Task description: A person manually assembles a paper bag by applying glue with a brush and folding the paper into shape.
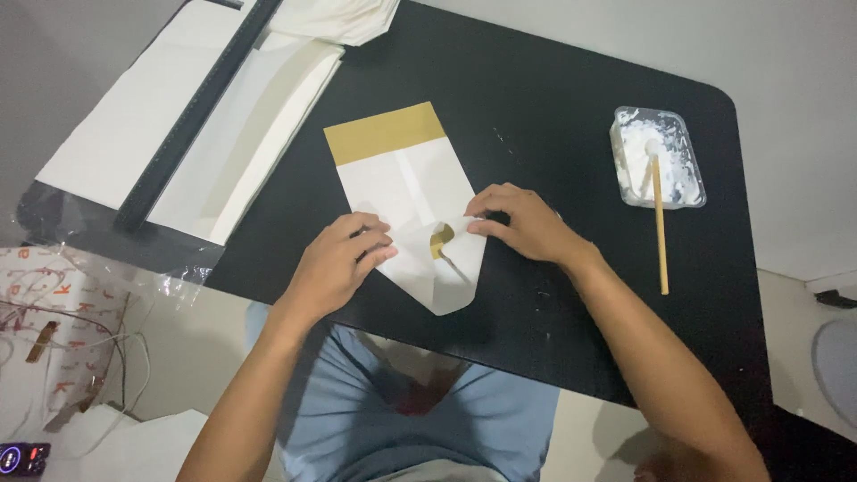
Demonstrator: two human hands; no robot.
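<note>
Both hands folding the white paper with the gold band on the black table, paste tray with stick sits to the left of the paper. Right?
Not quite. The head view shows the paste tray with the stick to the right of the paper, not the left. The rest holds: left hand and right hand both press the white paper with the gold band on the black table.

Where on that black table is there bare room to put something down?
Bare patches: between the paper bag and the paste tray, and the table's far edge beyond the bag. Crowded: the left, under the paper cutter and sheets, and the near middle, where the left hand and right hand press the bag.
</note>
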